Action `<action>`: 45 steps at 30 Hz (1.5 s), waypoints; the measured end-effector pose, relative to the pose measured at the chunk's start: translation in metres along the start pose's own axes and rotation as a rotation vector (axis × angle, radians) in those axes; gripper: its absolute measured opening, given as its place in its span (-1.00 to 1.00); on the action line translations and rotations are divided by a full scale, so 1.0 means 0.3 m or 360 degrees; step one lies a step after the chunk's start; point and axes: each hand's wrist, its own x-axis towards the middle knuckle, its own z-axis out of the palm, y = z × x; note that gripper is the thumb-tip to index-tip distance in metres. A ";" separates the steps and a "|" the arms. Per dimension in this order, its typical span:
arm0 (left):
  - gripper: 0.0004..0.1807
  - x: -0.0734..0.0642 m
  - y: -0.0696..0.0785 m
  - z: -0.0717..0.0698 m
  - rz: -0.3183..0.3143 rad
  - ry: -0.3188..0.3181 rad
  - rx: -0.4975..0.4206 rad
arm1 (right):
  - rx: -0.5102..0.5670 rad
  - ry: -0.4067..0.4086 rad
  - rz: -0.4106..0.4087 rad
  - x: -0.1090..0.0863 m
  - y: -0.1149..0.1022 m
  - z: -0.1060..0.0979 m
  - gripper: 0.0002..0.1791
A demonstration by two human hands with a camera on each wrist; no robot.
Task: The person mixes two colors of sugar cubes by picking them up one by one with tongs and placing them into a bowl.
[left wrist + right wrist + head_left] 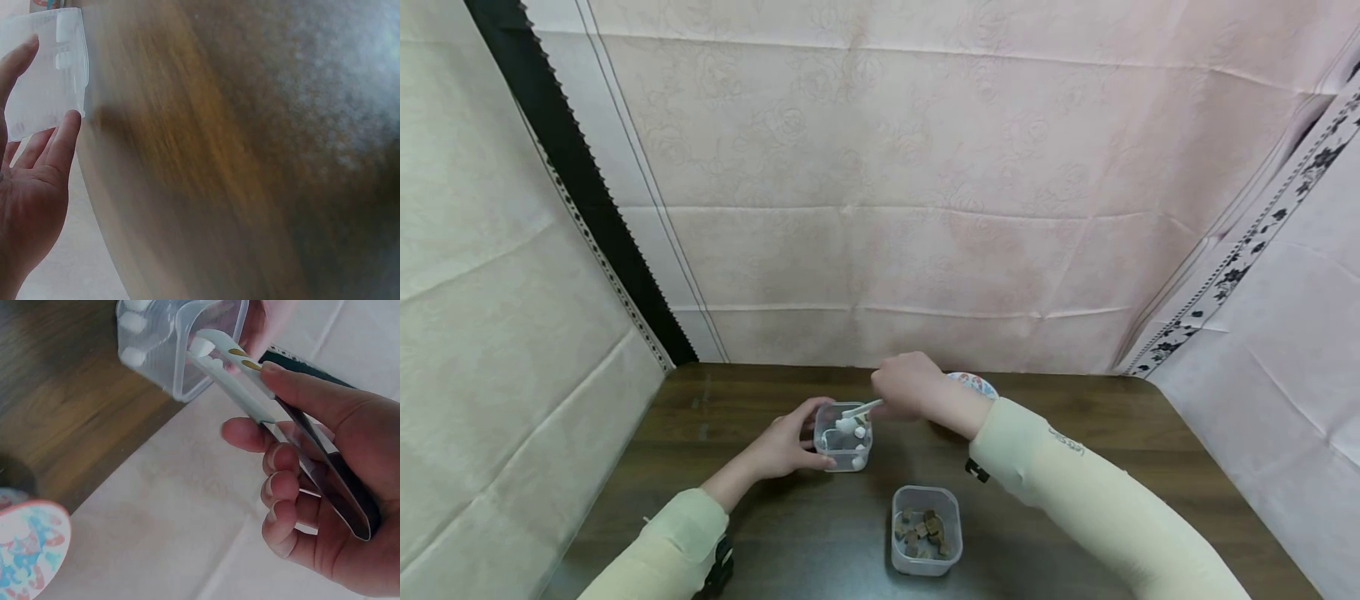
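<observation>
My left hand [784,446] holds a clear plastic container [831,440] from its left side, thumb on the near wall and fingers toward the far one. Several small white pieces [858,462] lie inside; the left wrist view shows the container wall [44,81] between thumb and fingers. My right hand [910,386] grips a pair of tongs [232,392] with pale tips and dark metal arms. Between the tips, at the container's mouth, is a white piece [201,347]. From the head view, the right hand covers most of the tongs.
A second clear container [927,567] with several brown cubes [933,523] stands nearer on the wooden table [820,533]. Behind the right forearm, partly hidden, is a bowl-like thing with a red and blue pattern [974,382]. Pale cloth [880,250] hangs behind the table.
</observation>
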 end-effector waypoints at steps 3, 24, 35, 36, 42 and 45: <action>-0.01 -0.001 0.000 0.002 0.0007 0.0008 0.0007 | 0.0066 0.0067 0.0001 -0.036 0.030 -0.002 -0.47; 0.01 -0.002 0.006 0.006 0.0020 0.0021 0.0010 | 0.0165 0.0187 0.0097 -0.228 0.233 0.018 -0.43; -0.01 -0.004 0.014 0.003 0.0013 0.0018 0.0001 | 0.0213 0.0158 0.0259 -0.301 0.336 0.051 -0.44; -0.01 -0.004 0.015 0.003 0.0009 0.0020 0.0001 | 0.0221 0.0141 0.0279 -0.305 0.345 0.053 -0.46; 0.00 -0.005 0.013 0.005 0.0009 0.0020 -0.0009 | 0.0270 0.0070 0.0366 -0.323 0.396 0.086 -0.45; 0.00 -0.003 0.009 0.005 0.0015 0.0014 -0.0018 | 0.0303 0.0035 0.0406 -0.323 0.418 0.112 -0.44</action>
